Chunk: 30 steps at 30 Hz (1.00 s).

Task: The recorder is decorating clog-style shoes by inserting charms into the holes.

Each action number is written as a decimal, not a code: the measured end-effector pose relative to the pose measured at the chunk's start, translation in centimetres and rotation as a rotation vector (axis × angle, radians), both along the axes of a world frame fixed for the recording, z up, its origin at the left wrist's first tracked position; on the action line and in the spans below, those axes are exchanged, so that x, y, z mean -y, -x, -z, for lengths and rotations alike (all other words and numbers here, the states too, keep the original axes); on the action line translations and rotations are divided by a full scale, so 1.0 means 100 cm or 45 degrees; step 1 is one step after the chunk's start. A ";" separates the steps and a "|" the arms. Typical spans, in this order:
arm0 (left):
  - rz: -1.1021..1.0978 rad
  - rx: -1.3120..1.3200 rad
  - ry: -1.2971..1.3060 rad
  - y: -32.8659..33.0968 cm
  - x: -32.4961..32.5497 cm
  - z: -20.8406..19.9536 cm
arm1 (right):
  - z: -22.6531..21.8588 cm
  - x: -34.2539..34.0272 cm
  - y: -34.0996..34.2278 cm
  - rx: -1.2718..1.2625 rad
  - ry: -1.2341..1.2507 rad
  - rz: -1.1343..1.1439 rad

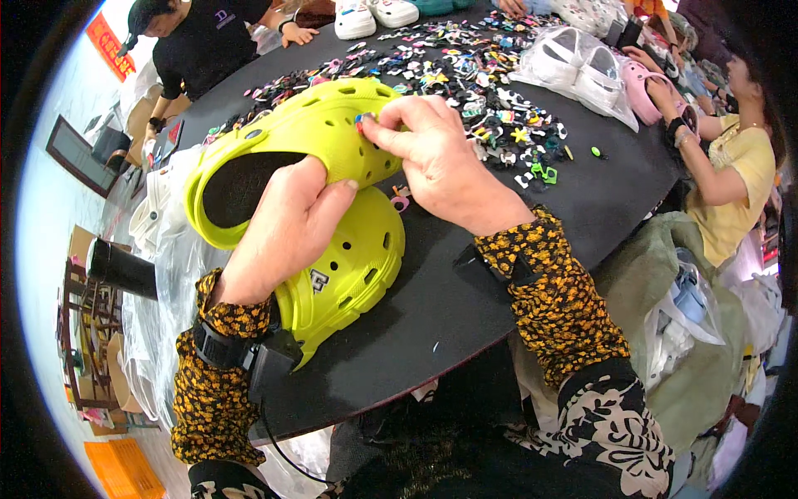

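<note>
1. Lime-green clog (287, 116) held up left of centre in the frame, opening toward the left, above a matching second clog (370, 258); overlapping in view, contact between the pair not clear.
2. Left hand (285, 218): closed around the rim of the opening, fingers inside the shoe and out of sight, thumb outside.
3. Right hand (436, 158): thumb and forefinger pinching a small red-and-blue charm (361, 123) against the perforated upper, just above the middle of the frame.
4. Done, by the look of it: one letter-shaped charm (318, 281) seated on the second clog, below and left of the frame's centre.
5. Under way, as judged: fitting of the red-and-blue charm; pushed fully home or merely resting there, impossible to tell beneath the fingertips.
6. Left over: bare holes on both clogs, perhaps meant for more; final count not shown.
7. Supply: plenty of loose charms (407, 66) strewn over the black tabletop (440, 308), upper centre of the frame; nothing to show which, if any, to use.
</note>
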<state>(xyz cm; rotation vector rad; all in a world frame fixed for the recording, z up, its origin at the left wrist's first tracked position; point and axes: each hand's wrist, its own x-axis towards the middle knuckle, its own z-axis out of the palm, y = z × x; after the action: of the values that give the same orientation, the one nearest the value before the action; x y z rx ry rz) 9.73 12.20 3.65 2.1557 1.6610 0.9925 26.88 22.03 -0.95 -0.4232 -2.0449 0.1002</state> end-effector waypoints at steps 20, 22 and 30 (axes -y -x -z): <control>0.017 0.571 0.370 -0.009 0.004 -0.023 | -0.011 -0.007 -0.007 -0.413 0.150 -0.069; 0.009 0.644 0.365 -0.011 0.002 -0.023 | -0.011 -0.008 -0.007 -0.406 0.154 -0.048; 0.004 0.565 0.429 -0.009 0.003 -0.026 | -0.013 -0.007 -0.004 -0.464 0.152 -0.002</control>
<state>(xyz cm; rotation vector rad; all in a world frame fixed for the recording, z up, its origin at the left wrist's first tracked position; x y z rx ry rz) 10.59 11.87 6.29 1.5843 1.4805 1.0129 27.24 22.75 0.38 -0.4422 -1.6857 0.2810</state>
